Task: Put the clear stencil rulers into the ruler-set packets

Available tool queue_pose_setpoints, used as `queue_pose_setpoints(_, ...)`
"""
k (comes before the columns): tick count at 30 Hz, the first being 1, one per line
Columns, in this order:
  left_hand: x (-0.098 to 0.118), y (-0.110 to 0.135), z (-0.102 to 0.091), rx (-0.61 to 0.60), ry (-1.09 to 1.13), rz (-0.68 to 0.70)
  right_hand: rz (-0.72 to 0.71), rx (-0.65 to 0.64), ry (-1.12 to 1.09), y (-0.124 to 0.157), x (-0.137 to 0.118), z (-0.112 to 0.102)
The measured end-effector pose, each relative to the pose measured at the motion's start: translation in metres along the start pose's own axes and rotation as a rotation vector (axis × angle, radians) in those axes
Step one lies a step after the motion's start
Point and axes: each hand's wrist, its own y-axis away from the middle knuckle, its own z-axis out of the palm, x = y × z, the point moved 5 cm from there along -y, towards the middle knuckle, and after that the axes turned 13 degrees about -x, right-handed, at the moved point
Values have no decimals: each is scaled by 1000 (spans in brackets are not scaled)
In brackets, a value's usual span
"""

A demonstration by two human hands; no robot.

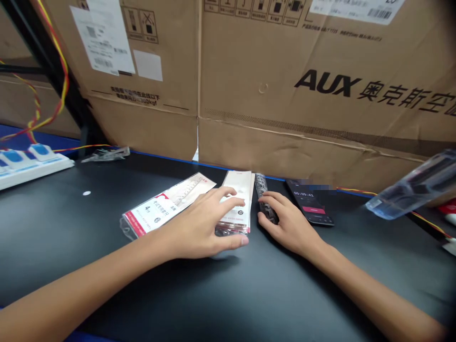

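Note:
My left hand (206, 221) is over a stack of white packets (239, 183) in clear plastic, fingers spread and thumb stretched out to the right. Whether its fingertips touch the stack I cannot tell. To its left, partly behind the hand and wrist, lies a flat ruler-set packet (162, 204) with a red-and-white label and a clear sleeve. My right hand (290, 223) curls over a narrow black packet (261, 183) in shiny clear wrap, thumb and index finger across it. What is inside that wrap I cannot make out.
Right of the black packet lies a phone (309, 206) showing a timer. Big cardboard boxes (249, 95) stand along the back edge. A power strip (35, 161) is at left, with crumpled plastic (107, 154) near it. A clear bottle-like object (413, 185) is at right.

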Motion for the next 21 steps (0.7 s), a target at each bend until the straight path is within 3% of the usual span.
queue_pose_setpoints(2,-16,-2,-13,37,-15,-68,19,12,25,1,0,-1)
queue_pose_setpoints(5,-53,1,-34,34,-152,-350,63,9,65,2,-1,-2)
queue_pose_setpoints(8,-84,11,-42,-221,-263,-586,102,-17,90,4,-2,-2)
queue_pose_setpoints(10,-93,18,-43,-352,-255,-668,108,-21,95,6,-5,-2)
queue_pose_setpoints(14,-85,21,-40,-449,-245,-645,91,-12,81,9,-9,-1)
queue_pose_setpoints(21,-74,13,-41,-357,-138,-564,24,94,42,12,-14,-5)
